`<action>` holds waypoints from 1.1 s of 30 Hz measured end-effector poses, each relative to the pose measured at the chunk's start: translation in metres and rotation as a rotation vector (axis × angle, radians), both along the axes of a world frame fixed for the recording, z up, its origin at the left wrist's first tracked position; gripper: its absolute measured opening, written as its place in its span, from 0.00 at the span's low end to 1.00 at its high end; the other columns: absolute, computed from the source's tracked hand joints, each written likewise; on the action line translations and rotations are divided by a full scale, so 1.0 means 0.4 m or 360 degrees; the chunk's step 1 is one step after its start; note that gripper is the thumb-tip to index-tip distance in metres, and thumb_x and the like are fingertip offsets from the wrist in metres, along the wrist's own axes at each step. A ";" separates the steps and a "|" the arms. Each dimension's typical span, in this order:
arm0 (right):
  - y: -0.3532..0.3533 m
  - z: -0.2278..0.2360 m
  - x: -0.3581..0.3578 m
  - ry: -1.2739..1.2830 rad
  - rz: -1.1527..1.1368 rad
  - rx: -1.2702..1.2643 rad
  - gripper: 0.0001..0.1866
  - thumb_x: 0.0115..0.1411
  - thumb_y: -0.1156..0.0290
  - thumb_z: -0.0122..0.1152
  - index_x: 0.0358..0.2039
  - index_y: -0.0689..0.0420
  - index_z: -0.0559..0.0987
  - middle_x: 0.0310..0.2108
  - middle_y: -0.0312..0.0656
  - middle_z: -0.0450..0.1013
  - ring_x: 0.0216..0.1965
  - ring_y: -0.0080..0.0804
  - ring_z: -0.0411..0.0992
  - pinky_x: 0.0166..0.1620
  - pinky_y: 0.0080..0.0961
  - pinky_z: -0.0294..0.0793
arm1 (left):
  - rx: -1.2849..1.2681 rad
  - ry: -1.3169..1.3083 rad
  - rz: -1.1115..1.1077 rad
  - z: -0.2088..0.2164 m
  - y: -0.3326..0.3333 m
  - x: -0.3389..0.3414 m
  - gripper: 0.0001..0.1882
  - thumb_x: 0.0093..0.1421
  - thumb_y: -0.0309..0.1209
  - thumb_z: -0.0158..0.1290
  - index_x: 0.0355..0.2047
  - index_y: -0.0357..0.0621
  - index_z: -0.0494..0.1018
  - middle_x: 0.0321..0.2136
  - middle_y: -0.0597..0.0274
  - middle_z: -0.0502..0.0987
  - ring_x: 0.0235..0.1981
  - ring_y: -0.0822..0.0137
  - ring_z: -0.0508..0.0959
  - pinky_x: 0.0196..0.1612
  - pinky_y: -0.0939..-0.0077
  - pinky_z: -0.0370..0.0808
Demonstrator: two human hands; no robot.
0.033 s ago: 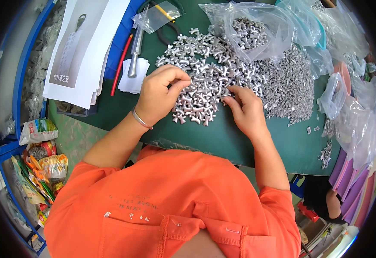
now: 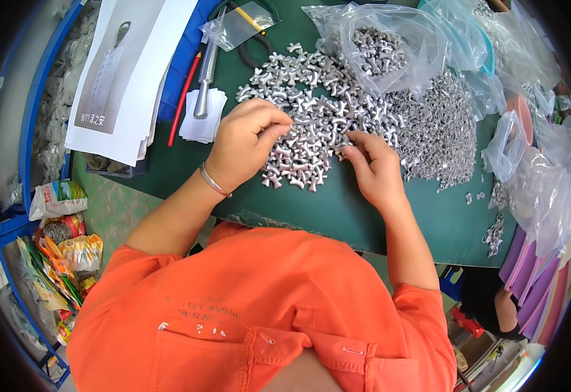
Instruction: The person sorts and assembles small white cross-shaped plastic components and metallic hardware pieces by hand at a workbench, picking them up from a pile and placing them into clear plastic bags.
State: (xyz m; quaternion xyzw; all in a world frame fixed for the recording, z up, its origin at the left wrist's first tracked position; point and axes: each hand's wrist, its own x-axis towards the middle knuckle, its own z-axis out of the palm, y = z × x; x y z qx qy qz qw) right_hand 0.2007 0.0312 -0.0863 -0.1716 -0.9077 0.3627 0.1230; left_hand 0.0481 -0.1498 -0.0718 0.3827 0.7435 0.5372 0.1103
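Nearest, both hands work the near edge of the heap of small silver T-shaped metal fittings (image 2: pixel 311 124) on the green mat (image 2: pixel 337 209). The left hand (image 2: pixel 246 140) pinches its fingers together on pieces; the right hand (image 2: pixel 373 166) fingers, slightly apart, touch the heap's right edge. Beyond the heap, a clear plastic bag (image 2: pixel 390 49) holds only a few; most look unsorted.

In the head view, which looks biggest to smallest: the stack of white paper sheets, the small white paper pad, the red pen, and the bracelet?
1. Stack of white paper sheets
2. Small white paper pad
3. Red pen, longer than the pad but far thinner, so these two are unsure
4. Bracelet on the left hand
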 end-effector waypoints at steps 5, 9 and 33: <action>0.025 0.013 0.005 0.0157 -0.0330 -0.1958 0.13 0.63 0.67 0.46 0.28 0.62 0.72 0.17 0.35 0.63 0.14 0.20 0.57 0.16 0.16 0.53 | -0.0209 0.0636 -0.0199 -0.013 0.008 0.004 0.07 0.45 0.20 0.58 0.28 0.38 0.75 0.27 0.57 0.71 0.31 0.58 0.72 0.35 0.72 0.69; 0.023 0.051 -0.017 0.0153 -0.0396 -0.2058 0.08 0.57 0.70 0.52 0.28 0.62 0.74 0.20 0.38 0.70 0.17 0.23 0.65 0.16 0.17 0.57 | -0.0065 0.0302 -0.0201 -0.008 -0.005 0.007 0.06 0.48 0.19 0.57 0.28 0.37 0.74 0.32 0.58 0.75 0.34 0.63 0.75 0.38 0.74 0.71; -0.048 0.033 -0.065 0.0014 0.0023 0.0236 0.07 0.51 0.72 0.59 0.31 0.57 0.77 0.28 0.45 0.74 0.28 0.44 0.73 0.31 0.34 0.73 | -0.0278 0.0675 -0.0422 -0.013 0.069 0.014 0.07 0.47 0.25 0.59 0.28 0.40 0.75 0.24 0.60 0.68 0.25 0.62 0.72 0.30 0.73 0.69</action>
